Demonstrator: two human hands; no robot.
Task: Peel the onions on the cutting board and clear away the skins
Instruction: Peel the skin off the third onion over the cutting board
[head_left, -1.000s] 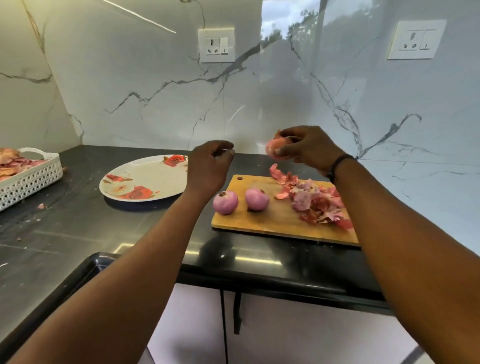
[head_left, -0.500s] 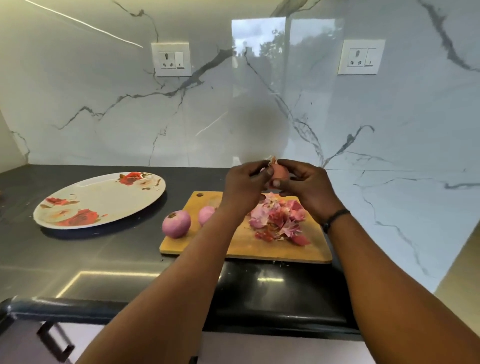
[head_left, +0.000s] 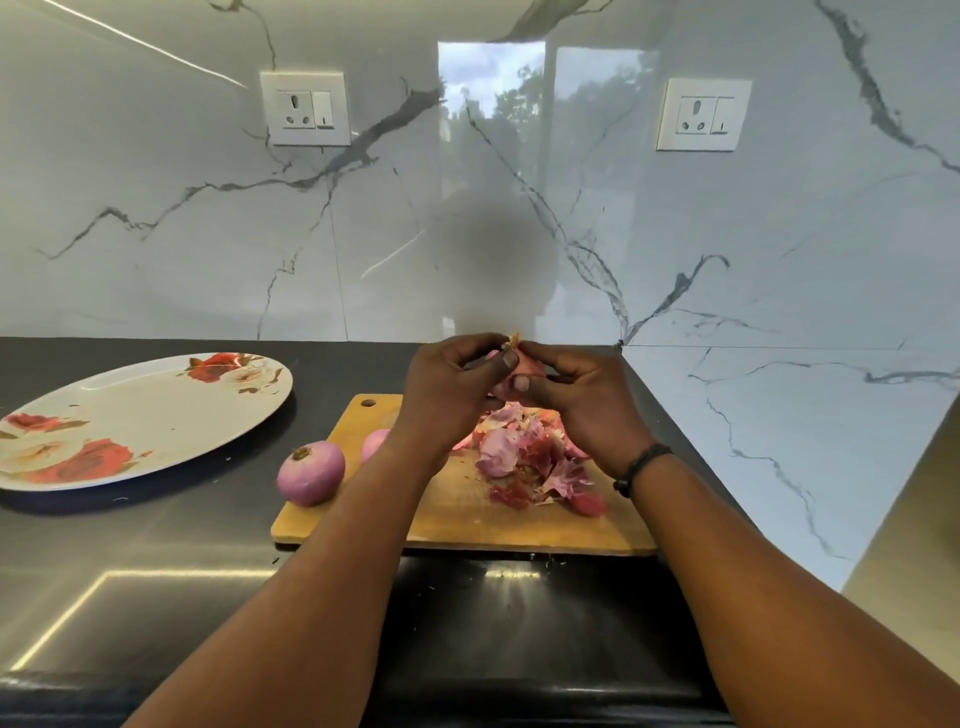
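Observation:
Both hands hold one pink onion (head_left: 524, 366) in the air above the far part of the wooden cutting board (head_left: 467, 525). My left hand (head_left: 447, 395) grips its left side and my right hand (head_left: 587, 400) grips its right side, thumbs pressed on its front. A dry tuft sticks up from the onion's top. A heap of purple and red onion skins (head_left: 530, 462) lies on the board's right half. One peeled onion (head_left: 310, 472) sits at the board's left edge. A second peeled onion (head_left: 375, 442) is partly hidden behind my left forearm.
A large oval floral plate (head_left: 140, 415) lies on the black counter left of the board. The marble wall stands behind and closes in on the right. Two wall sockets (head_left: 306, 108) are set high in it. The counter's front edge runs below my forearms.
My left hand came across from above the peeled onions and joined my right hand on the held onion. The view turned right, so the white basket at the left went out of sight.

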